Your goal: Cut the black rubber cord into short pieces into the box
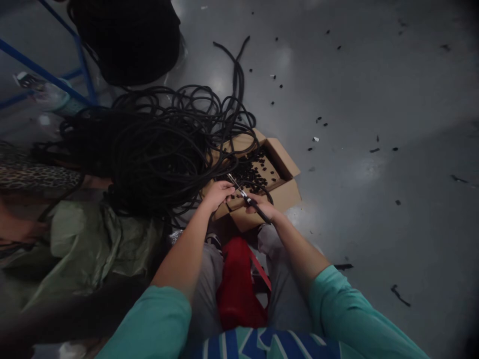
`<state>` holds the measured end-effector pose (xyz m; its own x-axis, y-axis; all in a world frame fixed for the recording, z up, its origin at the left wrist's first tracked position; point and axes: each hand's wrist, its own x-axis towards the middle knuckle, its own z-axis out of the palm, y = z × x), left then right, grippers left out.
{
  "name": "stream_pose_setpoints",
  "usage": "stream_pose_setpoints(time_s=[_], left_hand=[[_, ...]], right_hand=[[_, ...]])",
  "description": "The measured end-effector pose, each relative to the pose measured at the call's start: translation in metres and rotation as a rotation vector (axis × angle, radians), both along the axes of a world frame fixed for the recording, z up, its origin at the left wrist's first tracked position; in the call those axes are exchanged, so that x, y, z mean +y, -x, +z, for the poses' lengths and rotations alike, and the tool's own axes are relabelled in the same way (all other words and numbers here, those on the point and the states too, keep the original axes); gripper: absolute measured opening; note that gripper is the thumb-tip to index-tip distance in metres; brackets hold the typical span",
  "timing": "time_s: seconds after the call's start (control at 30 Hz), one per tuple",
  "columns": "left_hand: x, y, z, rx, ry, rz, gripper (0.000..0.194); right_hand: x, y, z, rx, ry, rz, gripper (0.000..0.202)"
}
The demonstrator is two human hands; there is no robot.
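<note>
Facing black cord (160, 149) heaped left of the box (286, 199); over its near side, curling the left hand (217, 195), cannot tell around what, and wrapping the right hand (266, 208) around scissors (244, 195); risking nicked fingertips by closing blades too near.

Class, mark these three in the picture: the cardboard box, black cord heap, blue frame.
Cardboard box (289, 195), head view: lower right flap.
Black cord heap (160, 144), head view: middle of the heap.
Blue frame (37, 69), head view: slanting rail.
</note>
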<state>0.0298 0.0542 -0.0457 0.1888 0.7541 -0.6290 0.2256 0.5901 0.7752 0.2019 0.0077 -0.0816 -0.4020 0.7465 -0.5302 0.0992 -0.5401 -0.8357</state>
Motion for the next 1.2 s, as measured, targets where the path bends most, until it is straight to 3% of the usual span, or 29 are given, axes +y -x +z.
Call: stream_pose_setpoints(time_s=[0.33, 0.53, 0.73, 0.93, 1.2], left_hand=[[0.003, 0.004, -0.003, 0.006, -0.025, 0.010, 0.007], [0.002, 0.005, -0.007, 0.044, -0.161, 0.005, 0.013], [0.002, 0.006, -0.012, 0.117, -0.267, -0.066, 0.018], [0.003, 0.005, -0.016, 0.144, -0.193, -0.134, 0.015], [0.004, 0.007, -0.022, 0.175, -0.167, -0.155, 0.014]], right_hand=[[-0.003, 0.007, 0.006, -0.023, 0.087, -0.067, 0.051], [-0.003, 0.008, 0.013, -0.034, 0.110, -0.109, 0.048], [-0.002, 0.005, 0.005, -0.014, 0.088, -0.077, 0.047], [0.000, 0.005, 0.002, -0.042, -0.021, -0.088, 0.052], [-0.001, 0.004, 0.008, -0.050, 0.072, -0.064, 0.051]])
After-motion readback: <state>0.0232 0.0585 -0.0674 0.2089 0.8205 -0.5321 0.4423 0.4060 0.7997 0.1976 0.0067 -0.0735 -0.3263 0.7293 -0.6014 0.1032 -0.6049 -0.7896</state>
